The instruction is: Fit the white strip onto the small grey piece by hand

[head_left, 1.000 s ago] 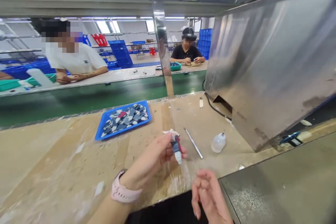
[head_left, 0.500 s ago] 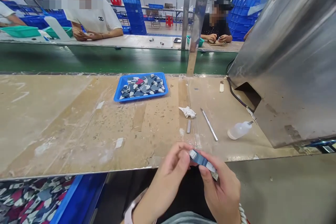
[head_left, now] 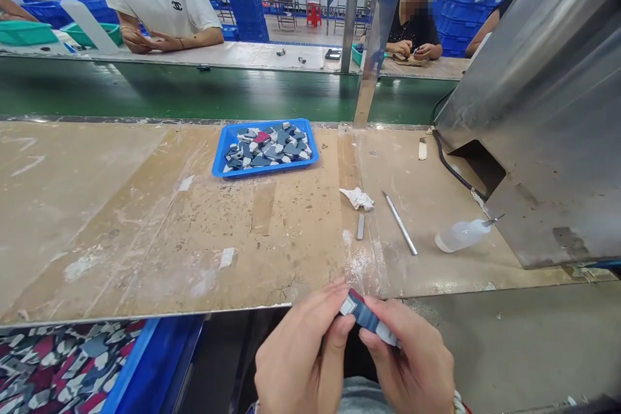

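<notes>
Between my two hands, just past the table's near edge, is a small blue-grey piece (head_left: 367, 318) with whitish ends and a dark red strip along its top. My left hand (head_left: 306, 343) pinches its left end with thumb and fingers. On the other end, my right hand (head_left: 412, 352) grips it between thumb and forefinger. My fingers hide part of it, and I cannot make out its exact kind. Beyond the hands lie a grey rectangular bar (head_left: 360, 227), a crumpled white tissue (head_left: 358, 198) and a slim silver craft knife (head_left: 400, 223).
A blue tray (head_left: 217, 167) of similar pieces sits mid-table. Right of the knife, a squeeze bottle (head_left: 460, 236) lies tilted near a metal housing (head_left: 557, 142). A blue crate (head_left: 140, 362) of pieces stands lower left. Across the green conveyor belt (head_left: 291, 90), two people sit at another table.
My left hand has turned over the piece, its back now facing up more. The piece has tilted, showing the red strip. The view has shifted slightly.
</notes>
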Available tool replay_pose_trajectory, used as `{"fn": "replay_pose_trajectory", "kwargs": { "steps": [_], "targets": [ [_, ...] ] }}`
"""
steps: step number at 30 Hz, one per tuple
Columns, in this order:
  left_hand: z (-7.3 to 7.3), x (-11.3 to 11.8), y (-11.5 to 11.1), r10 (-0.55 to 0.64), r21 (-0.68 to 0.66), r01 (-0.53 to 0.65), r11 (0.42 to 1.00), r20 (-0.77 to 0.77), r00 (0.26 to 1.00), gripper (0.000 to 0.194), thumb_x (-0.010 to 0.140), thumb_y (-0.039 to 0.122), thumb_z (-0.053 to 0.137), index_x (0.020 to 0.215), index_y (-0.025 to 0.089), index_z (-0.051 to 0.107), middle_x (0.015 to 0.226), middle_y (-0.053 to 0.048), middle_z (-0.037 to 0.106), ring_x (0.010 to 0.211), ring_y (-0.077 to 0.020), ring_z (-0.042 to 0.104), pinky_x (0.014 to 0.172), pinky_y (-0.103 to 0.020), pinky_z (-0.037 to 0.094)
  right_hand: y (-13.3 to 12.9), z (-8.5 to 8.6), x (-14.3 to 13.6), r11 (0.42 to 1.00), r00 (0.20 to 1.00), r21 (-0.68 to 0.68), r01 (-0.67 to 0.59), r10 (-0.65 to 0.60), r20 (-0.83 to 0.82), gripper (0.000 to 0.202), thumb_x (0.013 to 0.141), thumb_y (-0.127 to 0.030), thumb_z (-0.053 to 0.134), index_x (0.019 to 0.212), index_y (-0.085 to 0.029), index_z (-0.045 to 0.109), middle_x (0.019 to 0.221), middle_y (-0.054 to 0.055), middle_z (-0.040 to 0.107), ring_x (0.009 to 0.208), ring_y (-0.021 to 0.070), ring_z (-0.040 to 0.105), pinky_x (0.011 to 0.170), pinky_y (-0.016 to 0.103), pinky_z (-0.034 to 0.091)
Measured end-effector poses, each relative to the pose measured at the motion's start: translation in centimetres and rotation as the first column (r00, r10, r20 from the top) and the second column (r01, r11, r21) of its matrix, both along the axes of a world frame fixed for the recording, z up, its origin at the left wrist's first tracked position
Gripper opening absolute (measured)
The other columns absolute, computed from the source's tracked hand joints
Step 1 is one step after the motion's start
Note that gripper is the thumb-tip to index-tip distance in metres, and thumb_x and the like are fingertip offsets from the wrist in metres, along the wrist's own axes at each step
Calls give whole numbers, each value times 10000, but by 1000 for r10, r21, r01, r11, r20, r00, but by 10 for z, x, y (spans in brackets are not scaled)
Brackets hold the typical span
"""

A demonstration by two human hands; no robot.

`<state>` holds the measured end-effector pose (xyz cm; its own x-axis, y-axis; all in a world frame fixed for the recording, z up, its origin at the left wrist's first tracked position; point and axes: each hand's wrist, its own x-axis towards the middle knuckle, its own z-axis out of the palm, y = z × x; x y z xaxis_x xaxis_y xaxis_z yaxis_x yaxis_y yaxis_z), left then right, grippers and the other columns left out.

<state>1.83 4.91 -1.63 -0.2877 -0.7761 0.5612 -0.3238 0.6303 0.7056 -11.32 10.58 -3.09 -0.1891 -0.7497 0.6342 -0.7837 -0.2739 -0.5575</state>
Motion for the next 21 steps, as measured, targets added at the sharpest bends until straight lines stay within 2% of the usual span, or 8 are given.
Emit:
{"fn": "replay_pose_trajectory", "kwargs": {
  "steps": [4,9,14,16,18,21],
  "targets": [
    [-1,-1,7,105,-64,-106,992,-17,994,327,889,59,606,1150,248,659,1072,-20,747,935,-179,714,908,-302,575,1,0,4,999,999,20,-27,26,35,306,985,-216,502,1288,-261,493,863,21,765,692,173,725,613,254,584],
    [-4,-1,6,132,-142,-127,982,28,991,361,858,21,618,1153,223,667,1064,-29,750,910,-185,722,878,-298,581,-2,-2,8,998,998,58,-39,36,56,268,972,-198,524,1237,-236,507,904,41,767,726,164,731,656,231,589],
    [-12,7,-4,99,-62,-95,994,64,993,293,876,59,619,1105,236,665,1038,-17,751,914,-178,719,868,-285,570,-12,1,5,994,979,52,-99,88,182,190,970,-220,552,1159,-223,564,875,38,760,734,149,725,665,208,576],
    [-14,12,-13,76,-66,-71,995,72,995,263,886,77,614,1093,231,665,1014,-17,751,897,-170,719,858,-267,567,-17,4,0,974,933,92,-205,166,319,187,947,-248,605,1131,-218,609,890,35,758,766,148,722,684,204,575],
    [-14,15,-21,58,-94,-51,994,75,996,260,890,81,608,1101,223,665,1002,-21,750,889,-166,719,851,-251,564,-20,7,-6,921,834,169,-350,225,504,185,939,-270,616,1110,-213,657,899,33,751,776,142,710,698,207,574],
    [-12,16,-28,4,-58,2,998,107,994,256,900,80,598,1099,228,661,1005,-15,750,916,-161,716,860,-237,554,-23,6,-10,866,683,254,-431,129,719,187,964,-296,561,1039,-201,703,834,29,721,719,125,672,673,217,564]
  ]
}}
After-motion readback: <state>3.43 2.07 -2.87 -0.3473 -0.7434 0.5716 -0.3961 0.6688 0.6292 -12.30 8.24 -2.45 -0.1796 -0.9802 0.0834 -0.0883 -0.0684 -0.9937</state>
